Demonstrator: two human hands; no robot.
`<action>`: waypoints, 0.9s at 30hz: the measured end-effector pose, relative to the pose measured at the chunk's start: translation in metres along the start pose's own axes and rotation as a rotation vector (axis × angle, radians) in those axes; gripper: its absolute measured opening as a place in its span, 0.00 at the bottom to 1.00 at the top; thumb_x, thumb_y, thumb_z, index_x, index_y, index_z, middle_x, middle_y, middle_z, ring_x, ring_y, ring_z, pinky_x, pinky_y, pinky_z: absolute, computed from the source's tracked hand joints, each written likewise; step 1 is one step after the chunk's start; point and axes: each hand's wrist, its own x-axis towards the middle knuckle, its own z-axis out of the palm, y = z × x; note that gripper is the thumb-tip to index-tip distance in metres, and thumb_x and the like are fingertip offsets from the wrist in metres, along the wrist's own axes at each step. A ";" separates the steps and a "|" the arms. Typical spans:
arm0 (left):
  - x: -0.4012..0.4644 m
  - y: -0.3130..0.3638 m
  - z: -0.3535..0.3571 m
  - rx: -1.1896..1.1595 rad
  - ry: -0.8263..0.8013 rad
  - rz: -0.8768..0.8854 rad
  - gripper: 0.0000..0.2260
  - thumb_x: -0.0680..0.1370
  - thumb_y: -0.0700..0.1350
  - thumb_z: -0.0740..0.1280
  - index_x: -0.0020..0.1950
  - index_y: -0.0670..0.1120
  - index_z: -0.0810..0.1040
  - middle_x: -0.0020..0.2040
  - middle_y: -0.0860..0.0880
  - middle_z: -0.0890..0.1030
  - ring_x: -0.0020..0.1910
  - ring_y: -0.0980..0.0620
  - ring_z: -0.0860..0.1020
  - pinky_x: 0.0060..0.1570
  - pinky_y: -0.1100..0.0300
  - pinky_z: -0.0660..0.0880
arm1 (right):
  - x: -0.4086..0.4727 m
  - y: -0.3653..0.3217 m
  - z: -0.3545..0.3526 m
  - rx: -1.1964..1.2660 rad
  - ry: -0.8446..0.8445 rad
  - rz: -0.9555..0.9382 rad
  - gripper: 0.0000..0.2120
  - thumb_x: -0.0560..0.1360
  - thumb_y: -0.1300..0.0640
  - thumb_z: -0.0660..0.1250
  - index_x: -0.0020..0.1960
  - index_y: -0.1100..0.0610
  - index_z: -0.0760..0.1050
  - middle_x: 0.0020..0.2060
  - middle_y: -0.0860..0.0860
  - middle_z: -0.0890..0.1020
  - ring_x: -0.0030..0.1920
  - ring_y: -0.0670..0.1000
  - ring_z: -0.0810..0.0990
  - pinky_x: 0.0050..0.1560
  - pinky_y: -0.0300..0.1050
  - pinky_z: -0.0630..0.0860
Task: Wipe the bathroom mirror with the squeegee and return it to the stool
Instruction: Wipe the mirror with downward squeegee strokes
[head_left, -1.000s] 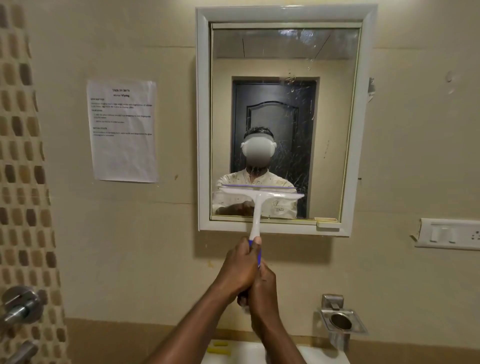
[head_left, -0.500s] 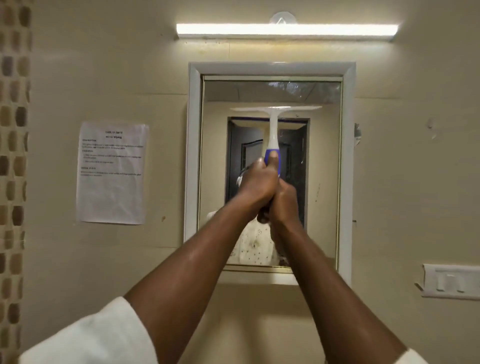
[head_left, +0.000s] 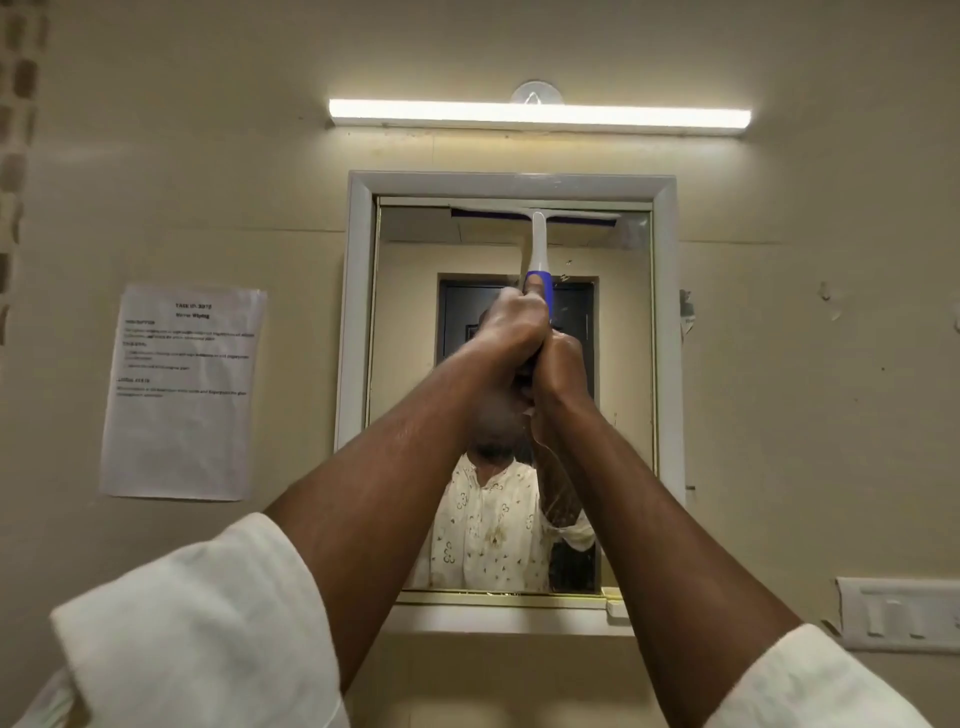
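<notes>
In the head view, both arms were raised toward the mirror (head_left: 511, 405) on the far wall. The left hand (head_left: 511, 332) and the right hand (head_left: 563, 369) were clenched together around the blue lower part of the handle of the squeegee (head_left: 537, 244). The left hand sat higher, and its thumb lay along the blue grip, pointing up. The right hand was just below it and touching it, with its fingers wrapped around the handle end, which was hidden inside the fists. The white upper part of the handle stood out above the fingers, nearly upright. The blade of the squeegee lay across the very top of the glass, touching it, just under the upper edge of the white frame (head_left: 358, 312). The blade reached more to the right side than to the left. A lit tube light (head_left: 540, 114) was on the wall above the mirror. A printed paper sheet (head_left: 182, 395) hung on the left, and a switch plate (head_left: 898, 616) was on the right.
</notes>
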 end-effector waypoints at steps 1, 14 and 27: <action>0.001 0.001 0.001 -0.003 -0.001 -0.003 0.22 0.81 0.57 0.52 0.61 0.41 0.71 0.42 0.46 0.76 0.37 0.51 0.76 0.35 0.58 0.71 | 0.002 0.000 -0.001 -0.003 0.000 0.001 0.15 0.79 0.51 0.55 0.41 0.56 0.74 0.21 0.48 0.76 0.23 0.44 0.77 0.19 0.34 0.70; 0.006 -0.002 0.013 0.060 0.020 -0.023 0.21 0.81 0.58 0.48 0.49 0.43 0.71 0.37 0.46 0.73 0.34 0.53 0.73 0.30 0.61 0.66 | -0.002 0.000 -0.013 -0.005 0.026 -0.034 0.14 0.76 0.52 0.55 0.38 0.55 0.74 0.25 0.50 0.77 0.26 0.48 0.76 0.27 0.40 0.74; -0.014 -0.027 0.017 0.120 -0.003 -0.022 0.24 0.81 0.60 0.45 0.53 0.43 0.69 0.37 0.47 0.73 0.35 0.53 0.73 0.34 0.60 0.68 | -0.036 0.016 -0.020 -0.006 0.012 -0.032 0.15 0.80 0.57 0.54 0.37 0.55 0.74 0.25 0.49 0.76 0.24 0.44 0.75 0.24 0.37 0.73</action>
